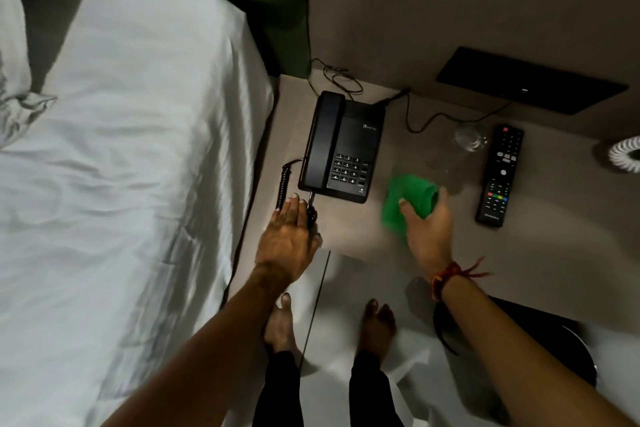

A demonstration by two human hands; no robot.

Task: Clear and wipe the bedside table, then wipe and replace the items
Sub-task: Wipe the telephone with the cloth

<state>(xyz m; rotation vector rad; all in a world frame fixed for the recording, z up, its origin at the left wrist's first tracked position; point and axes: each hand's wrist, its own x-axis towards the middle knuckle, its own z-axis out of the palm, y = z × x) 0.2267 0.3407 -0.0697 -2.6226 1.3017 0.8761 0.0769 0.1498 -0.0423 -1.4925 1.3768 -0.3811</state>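
We look down on the surface (349, 229), right of centre in the frame, with the bed (131, 156) filling the left half. The phone (343, 147) stands at the surface's left side, handset on its cradle, its coiled cord (284, 184) hanging off the lower left corner. Our left hand (287, 239) lies flat just below the phone, fingers extended, its grip open and holding nothing; the fingertips touch the cord's end near the phone's lower edge. Our right hand (427, 222), at centre right, has its grip closed on a green cloth (408, 199), which is bunched and pressed to the surface just right of the phone. A clear glass (469, 139) stands above the cloth; whether it is upright we cannot tell through the blur. A remote (500, 175) lies lengthwise to the right of the glass, apart from the cloth. A dark panel (530, 81) sits on the wall at upper right. A red thread band (446, 276) circles the right wrist. Two bare feet (377, 326) show on the floor at lower centre.
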